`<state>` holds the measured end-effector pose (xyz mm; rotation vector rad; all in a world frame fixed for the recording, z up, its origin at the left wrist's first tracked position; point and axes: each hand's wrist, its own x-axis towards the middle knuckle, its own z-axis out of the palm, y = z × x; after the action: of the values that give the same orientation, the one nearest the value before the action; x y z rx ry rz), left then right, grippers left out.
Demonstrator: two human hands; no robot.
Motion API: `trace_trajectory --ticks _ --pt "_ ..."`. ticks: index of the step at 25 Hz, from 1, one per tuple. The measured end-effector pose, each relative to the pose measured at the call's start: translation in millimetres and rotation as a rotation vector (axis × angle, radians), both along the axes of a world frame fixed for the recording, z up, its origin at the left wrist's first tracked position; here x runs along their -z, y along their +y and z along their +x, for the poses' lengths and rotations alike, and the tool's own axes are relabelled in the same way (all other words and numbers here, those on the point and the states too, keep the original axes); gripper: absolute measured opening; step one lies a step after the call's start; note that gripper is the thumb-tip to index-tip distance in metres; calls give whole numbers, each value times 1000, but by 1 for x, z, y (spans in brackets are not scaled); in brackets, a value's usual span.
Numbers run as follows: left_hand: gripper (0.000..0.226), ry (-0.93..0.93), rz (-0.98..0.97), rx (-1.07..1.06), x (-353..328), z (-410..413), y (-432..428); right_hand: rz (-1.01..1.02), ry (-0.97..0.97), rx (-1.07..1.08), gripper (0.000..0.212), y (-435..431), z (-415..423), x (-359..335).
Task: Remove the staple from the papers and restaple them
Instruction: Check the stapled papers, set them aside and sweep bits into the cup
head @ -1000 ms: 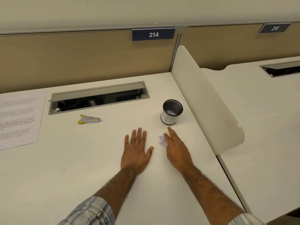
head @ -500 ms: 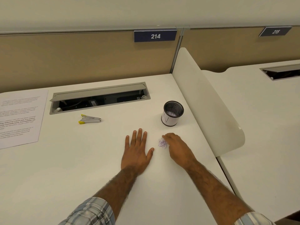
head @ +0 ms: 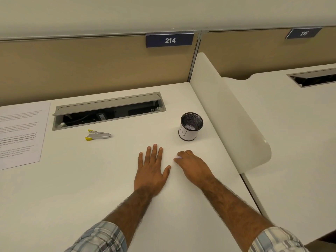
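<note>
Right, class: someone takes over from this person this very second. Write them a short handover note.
Left hand: flat and open on the desk, holding nothing.
Right hand: fingers curled round a small crumpled scrap, near the mesh cup.
Things: stapler lies beyond the left hand; papers lie flat at the desk's left edge, both out of hand.
Done: nothing that shows; whether the staple is out cannot be told.
Left: probably bin the scrap, fetch papers and stapler, pull the staple, restaple.
</note>
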<state>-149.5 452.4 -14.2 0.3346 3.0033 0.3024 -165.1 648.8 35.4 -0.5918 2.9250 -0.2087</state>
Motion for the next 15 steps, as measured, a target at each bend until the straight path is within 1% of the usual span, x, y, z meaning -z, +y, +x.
trace_trajectory --ticks 5,8,13,15 --pt "77 1 0 0 0 0 0 80 10 -33 27 -1 -5 4" --pt "77 9 7 -2 0 0 0 76 40 -34 20 -1 -5 7" --pt "83 7 20 -1 -2 0 0 9 93 -13 11 1 -7 17" --pt "84 8 19 -2 -2 0 1 -81 113 23 9 6 -9 21"
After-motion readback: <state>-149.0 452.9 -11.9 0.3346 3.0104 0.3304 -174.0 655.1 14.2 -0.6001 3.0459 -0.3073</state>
